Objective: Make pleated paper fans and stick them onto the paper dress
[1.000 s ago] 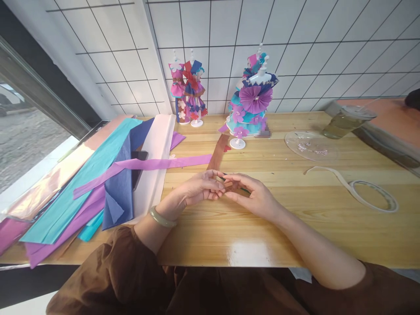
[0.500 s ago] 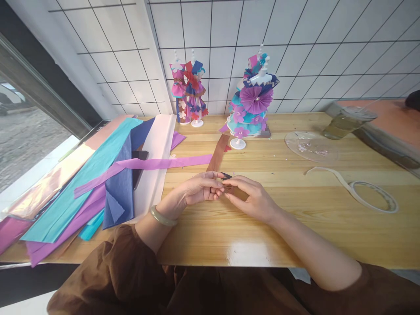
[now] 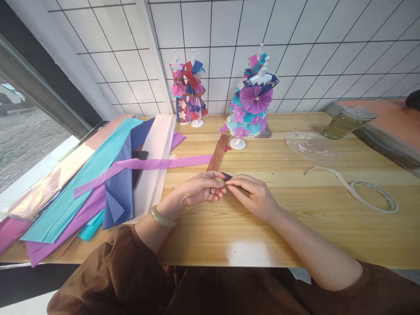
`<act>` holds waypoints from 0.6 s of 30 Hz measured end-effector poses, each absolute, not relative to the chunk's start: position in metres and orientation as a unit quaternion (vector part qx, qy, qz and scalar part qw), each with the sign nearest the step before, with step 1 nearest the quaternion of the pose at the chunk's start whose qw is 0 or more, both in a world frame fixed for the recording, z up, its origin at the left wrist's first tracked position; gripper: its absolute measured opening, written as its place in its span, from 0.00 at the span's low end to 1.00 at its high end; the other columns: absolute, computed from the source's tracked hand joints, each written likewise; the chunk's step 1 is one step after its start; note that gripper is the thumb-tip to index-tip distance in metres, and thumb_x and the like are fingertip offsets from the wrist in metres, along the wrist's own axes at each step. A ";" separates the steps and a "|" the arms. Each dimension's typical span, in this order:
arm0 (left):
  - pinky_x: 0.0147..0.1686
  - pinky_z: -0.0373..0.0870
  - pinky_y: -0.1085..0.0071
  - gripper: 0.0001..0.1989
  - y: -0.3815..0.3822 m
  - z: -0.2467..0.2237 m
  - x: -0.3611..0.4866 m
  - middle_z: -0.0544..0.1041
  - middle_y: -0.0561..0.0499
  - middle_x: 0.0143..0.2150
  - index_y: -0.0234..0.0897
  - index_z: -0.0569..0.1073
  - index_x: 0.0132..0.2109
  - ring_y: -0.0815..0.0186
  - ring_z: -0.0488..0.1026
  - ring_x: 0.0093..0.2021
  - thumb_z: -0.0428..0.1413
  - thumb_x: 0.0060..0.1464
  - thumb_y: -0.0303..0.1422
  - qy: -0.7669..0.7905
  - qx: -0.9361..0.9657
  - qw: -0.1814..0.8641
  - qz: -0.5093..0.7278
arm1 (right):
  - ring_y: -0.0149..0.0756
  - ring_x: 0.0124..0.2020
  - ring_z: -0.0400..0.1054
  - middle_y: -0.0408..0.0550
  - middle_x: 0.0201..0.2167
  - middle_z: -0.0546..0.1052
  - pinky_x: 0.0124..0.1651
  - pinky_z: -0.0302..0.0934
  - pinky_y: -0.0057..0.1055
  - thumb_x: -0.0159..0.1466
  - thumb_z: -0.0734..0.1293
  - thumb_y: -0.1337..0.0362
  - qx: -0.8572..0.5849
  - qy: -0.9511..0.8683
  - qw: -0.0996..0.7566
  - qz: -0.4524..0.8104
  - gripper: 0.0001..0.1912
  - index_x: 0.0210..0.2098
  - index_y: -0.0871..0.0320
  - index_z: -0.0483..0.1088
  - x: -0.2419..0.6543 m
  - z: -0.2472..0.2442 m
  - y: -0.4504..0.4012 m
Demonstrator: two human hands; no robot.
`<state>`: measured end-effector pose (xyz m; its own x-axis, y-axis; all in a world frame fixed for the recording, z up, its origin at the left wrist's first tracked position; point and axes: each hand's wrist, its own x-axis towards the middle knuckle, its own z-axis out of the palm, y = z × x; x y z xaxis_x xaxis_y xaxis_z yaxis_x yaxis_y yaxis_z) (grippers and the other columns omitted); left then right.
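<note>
Over the middle of the table my two hands meet at the fingertips. My left hand [image 3: 204, 187], with a pale bangle at its wrist, pinches a small dark piece [image 3: 226, 176] whose kind I cannot make out. My right hand [image 3: 252, 194] closes thumb and forefinger at the same piece, just to its right. Most of the piece is hidden by the fingers. A brown paper strip [image 3: 219, 151] lies flat behind the left fingers; whether it joins the dark piece cannot be seen.
Coloured paper sheets [image 3: 88, 168], a phone [image 3: 140, 169] and a purple strip [image 3: 170, 162] lie left. Small dress stands [image 3: 197, 124] and a larger flowered one [image 3: 238, 143] stand behind. Rightward are a clear plate [image 3: 295, 151], a drink cup [image 3: 344, 124] and a tape roll [image 3: 352, 188].
My right fingers have closed into a tighter pinch against the left fingertips. The brown pleated bit that showed between my hands is now covered. My left hand has hardly moved.
</note>
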<state>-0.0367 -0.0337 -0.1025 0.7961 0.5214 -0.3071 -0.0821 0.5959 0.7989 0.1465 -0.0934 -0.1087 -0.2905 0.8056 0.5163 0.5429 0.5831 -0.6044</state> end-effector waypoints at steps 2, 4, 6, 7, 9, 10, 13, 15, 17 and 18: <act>0.29 0.64 0.75 0.14 -0.035 -0.103 -0.036 0.72 0.50 0.30 0.35 0.65 0.42 0.73 0.69 0.28 0.57 0.48 0.33 0.282 0.444 0.826 0.203 | 0.37 0.37 0.69 0.48 0.35 0.74 0.40 0.64 0.36 0.62 0.59 0.65 -0.445 -0.775 0.418 0.166 0.09 0.39 0.53 0.69 0.148 -0.108 -0.093; 0.30 0.65 0.74 0.16 -0.037 -0.103 -0.034 0.72 0.49 0.32 0.35 0.65 0.44 0.72 0.70 0.30 0.56 0.49 0.37 0.300 0.480 0.786 0.250 | 0.37 0.36 0.69 0.48 0.34 0.74 0.40 0.64 0.36 0.62 0.59 0.64 -0.462 -0.761 0.423 0.170 0.09 0.39 0.53 0.69 0.148 -0.108 -0.092; 0.32 0.65 0.73 0.18 -0.039 -0.102 -0.031 0.72 0.48 0.35 0.36 0.64 0.45 0.70 0.71 0.32 0.56 0.49 0.38 0.308 0.517 0.743 0.291 | 0.37 0.36 0.69 0.48 0.34 0.74 0.40 0.64 0.36 0.61 0.59 0.63 -0.472 -0.750 0.430 0.171 0.08 0.38 0.53 0.70 0.148 -0.108 -0.092; 0.32 0.65 0.73 0.19 -0.040 -0.102 -0.030 0.72 0.48 0.35 0.37 0.63 0.46 0.69 0.71 0.34 0.56 0.48 0.38 0.307 0.536 0.726 0.302 | 0.37 0.36 0.69 0.48 0.34 0.74 0.40 0.64 0.36 0.61 0.60 0.63 -0.474 -0.748 0.432 0.171 0.08 0.37 0.53 0.70 0.148 -0.108 -0.092; 0.32 0.65 0.73 0.19 -0.040 -0.101 -0.028 0.72 0.49 0.35 0.37 0.63 0.46 0.68 0.71 0.35 0.58 0.47 0.36 0.299 0.563 0.705 0.311 | 0.37 0.36 0.69 0.49 0.35 0.73 0.41 0.64 0.36 0.61 0.60 0.64 -0.474 -0.746 0.437 0.168 0.08 0.38 0.53 0.70 0.148 -0.108 -0.093; 0.32 0.65 0.72 0.19 -0.040 -0.102 -0.027 0.72 0.49 0.34 0.36 0.64 0.45 0.68 0.71 0.35 0.58 0.46 0.35 0.295 0.568 0.701 0.314 | 0.37 0.37 0.68 0.49 0.35 0.73 0.41 0.64 0.36 0.61 0.60 0.64 -0.472 -0.747 0.439 0.164 0.08 0.38 0.53 0.70 0.148 -0.108 -0.093; 0.32 0.66 0.72 0.17 -0.039 -0.104 -0.026 0.72 0.50 0.31 0.33 0.67 0.41 0.69 0.71 0.32 0.60 0.44 0.34 0.294 0.568 0.702 0.314 | 0.37 0.37 0.68 0.49 0.36 0.73 0.41 0.64 0.36 0.61 0.60 0.64 -0.468 -0.753 0.436 0.155 0.09 0.38 0.53 0.71 0.148 -0.109 -0.093; 0.32 0.66 0.72 0.15 -0.038 -0.106 -0.026 0.72 0.49 0.29 0.31 0.69 0.39 0.69 0.71 0.31 0.60 0.44 0.34 0.302 0.568 0.701 0.308 | 0.37 0.37 0.69 0.49 0.36 0.73 0.41 0.64 0.36 0.61 0.60 0.64 -0.464 -0.758 0.433 0.150 0.10 0.38 0.53 0.71 0.148 -0.109 -0.093; 0.32 0.65 0.72 0.14 -0.036 -0.108 -0.027 0.73 0.49 0.28 0.31 0.70 0.37 0.70 0.71 0.30 0.60 0.44 0.34 0.307 0.569 0.699 0.306 | 0.37 0.37 0.69 0.49 0.36 0.74 0.41 0.64 0.36 0.61 0.60 0.64 -0.461 -0.760 0.435 0.142 0.10 0.39 0.53 0.71 0.148 -0.109 -0.093; 0.32 0.65 0.72 0.13 -0.036 -0.109 -0.027 0.73 0.49 0.28 0.31 0.70 0.37 0.70 0.71 0.30 0.60 0.44 0.34 0.310 0.569 0.697 0.307 | 0.38 0.37 0.69 0.49 0.36 0.74 0.41 0.64 0.36 0.60 0.61 0.64 -0.459 -0.761 0.436 0.138 0.09 0.39 0.53 0.71 0.147 -0.109 -0.092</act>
<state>-0.0270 -0.0361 -0.1088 0.6200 0.7803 -0.0826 -0.0754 0.1640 0.9836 0.1475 -0.0924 -0.1086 -0.1971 0.8200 0.5374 0.5791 0.5397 -0.6111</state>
